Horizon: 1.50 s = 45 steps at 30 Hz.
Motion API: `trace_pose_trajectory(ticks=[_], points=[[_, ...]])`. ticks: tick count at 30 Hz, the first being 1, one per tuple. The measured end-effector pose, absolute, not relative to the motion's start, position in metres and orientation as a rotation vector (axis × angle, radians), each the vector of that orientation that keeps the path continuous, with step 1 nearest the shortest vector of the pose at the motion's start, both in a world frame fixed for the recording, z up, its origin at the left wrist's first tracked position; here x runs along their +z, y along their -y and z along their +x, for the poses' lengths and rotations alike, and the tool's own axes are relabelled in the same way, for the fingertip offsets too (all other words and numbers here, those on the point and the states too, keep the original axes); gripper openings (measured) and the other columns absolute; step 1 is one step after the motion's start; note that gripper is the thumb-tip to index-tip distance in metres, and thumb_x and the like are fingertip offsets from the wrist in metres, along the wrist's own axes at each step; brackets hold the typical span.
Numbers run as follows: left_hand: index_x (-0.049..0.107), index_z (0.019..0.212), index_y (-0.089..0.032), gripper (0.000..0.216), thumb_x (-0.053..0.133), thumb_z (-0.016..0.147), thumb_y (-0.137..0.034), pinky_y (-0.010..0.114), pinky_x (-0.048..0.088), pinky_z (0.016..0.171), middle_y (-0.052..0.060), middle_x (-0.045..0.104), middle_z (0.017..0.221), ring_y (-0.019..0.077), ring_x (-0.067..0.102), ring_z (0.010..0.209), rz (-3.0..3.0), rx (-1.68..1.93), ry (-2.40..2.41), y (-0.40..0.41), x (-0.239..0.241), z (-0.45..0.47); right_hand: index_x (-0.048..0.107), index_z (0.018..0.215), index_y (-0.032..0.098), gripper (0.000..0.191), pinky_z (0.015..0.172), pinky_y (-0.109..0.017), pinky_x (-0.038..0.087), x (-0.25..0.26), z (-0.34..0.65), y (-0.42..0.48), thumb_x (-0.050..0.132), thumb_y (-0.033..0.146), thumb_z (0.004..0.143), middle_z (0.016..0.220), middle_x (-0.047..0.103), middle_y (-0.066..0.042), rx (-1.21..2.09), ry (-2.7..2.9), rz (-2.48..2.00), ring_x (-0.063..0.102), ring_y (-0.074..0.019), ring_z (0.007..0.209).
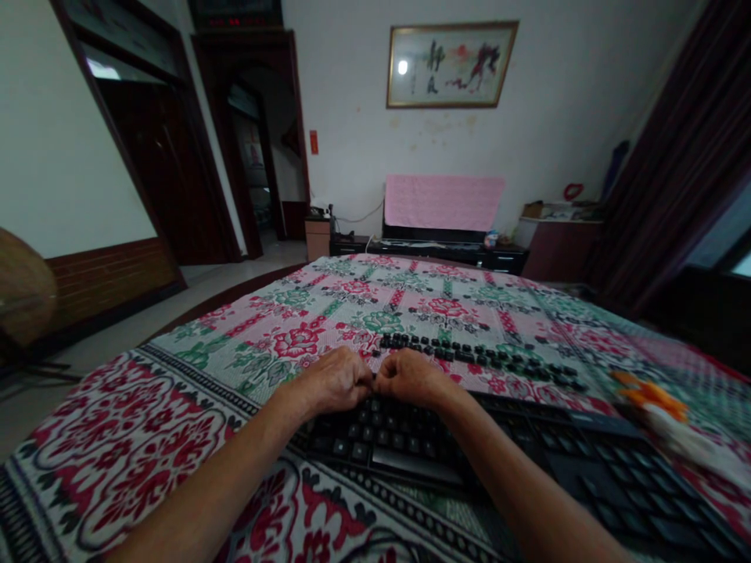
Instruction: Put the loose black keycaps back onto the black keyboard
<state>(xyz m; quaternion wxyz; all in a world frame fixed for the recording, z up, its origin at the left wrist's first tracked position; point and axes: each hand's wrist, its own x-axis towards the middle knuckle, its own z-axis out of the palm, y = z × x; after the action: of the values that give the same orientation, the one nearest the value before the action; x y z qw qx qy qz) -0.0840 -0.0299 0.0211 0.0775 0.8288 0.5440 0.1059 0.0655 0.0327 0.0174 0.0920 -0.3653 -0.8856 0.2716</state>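
Note:
A black keyboard (411,446) lies on a floral cloth (176,422) in front of me. My left hand (334,381) and my right hand (414,377) rest at the keyboard's far edge, knuckles up and fingers curled under. The two hands meet in a pinch over the top row of keys. What they pinch is hidden by the fingers. Beyond the hands, several loose black keycaps (481,356) lie in rows on the cloth.
An orange and white object (657,407), blurred, lies on the cloth at the right. Across the room stand a low cabinet with a pink cover (443,202), a framed picture (449,64) and dark curtains (674,156). Dark doorways (246,156) open at the left.

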Motion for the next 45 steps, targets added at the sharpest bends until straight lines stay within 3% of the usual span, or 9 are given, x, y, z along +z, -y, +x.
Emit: trace_pose_trajectory(ticks=[8, 14, 20, 25, 30, 35, 45], points=[[0.063, 0.068, -0.014, 0.023, 0.042, 0.067, -0.024, 0.016, 0.027, 0.046, -0.002, 0.056, 0.056, 0.007, 0.045, 0.05, 2.204, 0.566, -1.569, 0.025, 0.014, -0.092, 0.062, 0.059, 0.013, 0.023, 0.041, -0.017, 0.025, 0.016, 0.069, -0.038, 0.043, 0.025, 0.064, 0.05, 0.052, 0.001, 0.68, 2.652, -0.958, 0.043, -0.0071, 0.047], [0.064, 0.068, -0.013, 0.023, 0.043, 0.066, -0.024, 0.017, 0.031, 0.051, -0.002, 0.057, 0.059, 0.0088, 0.047, 0.057, 2.057, 0.835, -1.71, 0.017, 0.013, -0.102, 0.064, 0.071, 0.018, 0.019, 0.054, -0.021, 0.033, 0.007, 0.049, -0.067, 0.047, 0.023, 0.065, 0.063, 0.061, -0.003, 0.28, 2.469, -1.144, 0.051, -0.0115, 0.058], [0.063, 0.062, -0.013, 0.024, 0.042, 0.065, -0.025, 0.018, 0.03, 0.05, -0.003, 0.052, 0.052, 0.0078, 0.045, 0.053, 2.052, 0.91, -1.841, 0.011, 0.006, -0.108, 0.066, 0.072, 0.019, 0.018, 0.058, -0.023, 0.036, -0.005, 0.03, -0.079, 0.051, 0.018, 0.063, 0.067, 0.063, -0.007, 0.228, 2.513, -1.318, 0.055, -0.0148, 0.064], [0.061, 0.063, -0.012, 0.03, 0.041, 0.066, -0.034, 0.018, 0.031, 0.043, -0.001, 0.055, 0.053, 0.0081, 0.047, 0.046, 1.65, 0.982, -1.891, 0.01, 0.008, -0.106, 0.065, 0.077, 0.019, 0.02, 0.065, -0.024, 0.037, 0.008, 0.04, -0.066, 0.047, 0.02, 0.069, 0.073, 0.063, -0.006, 0.171, 2.537, -1.022, 0.054, -0.015, 0.069], [0.06, 0.073, -0.011, 0.035, 0.045, 0.066, -0.042, 0.017, 0.036, 0.043, 0.004, 0.06, 0.07, 0.0081, 0.052, 0.054, 1.316, 1.01, -1.512, 0.016, 0.017, -0.093, 0.061, 0.084, 0.019, 0.019, 0.068, -0.024, 0.036, 0.018, 0.061, -0.04, 0.045, 0.018, 0.073, 0.078, 0.06, -0.004, 0.222, 2.423, -0.71, 0.051, -0.0129, 0.074], [0.06, 0.086, -0.013, 0.031, 0.057, 0.059, -0.028, 0.018, 0.04, 0.05, 0.002, 0.06, 0.066, 0.008, 0.053, 0.058, 1.223, 1.052, -1.369, 0.02, 0.018, -0.082, 0.059, 0.083, 0.019, 0.018, 0.065, -0.023, 0.038, 0.012, 0.072, -0.025, 0.048, 0.015, 0.07, 0.076, 0.057, -0.003, 0.347, 2.324, -0.658, 0.05, -0.0121, 0.071], [0.061, 0.082, -0.011, 0.027, 0.058, 0.057, -0.022, 0.019, 0.041, 0.054, 0.003, 0.062, 0.068, 0.0082, 0.054, 0.058, 1.32, 1.053, -1.36, 0.021, 0.018, -0.08, 0.058, 0.088, 0.019, 0.022, 0.064, -0.024, 0.04, 0.009, 0.08, -0.025, 0.05, 0.017, 0.067, 0.078, 0.059, -0.002, 0.585, 2.221, -0.738, 0.052, -0.0119, 0.069]])
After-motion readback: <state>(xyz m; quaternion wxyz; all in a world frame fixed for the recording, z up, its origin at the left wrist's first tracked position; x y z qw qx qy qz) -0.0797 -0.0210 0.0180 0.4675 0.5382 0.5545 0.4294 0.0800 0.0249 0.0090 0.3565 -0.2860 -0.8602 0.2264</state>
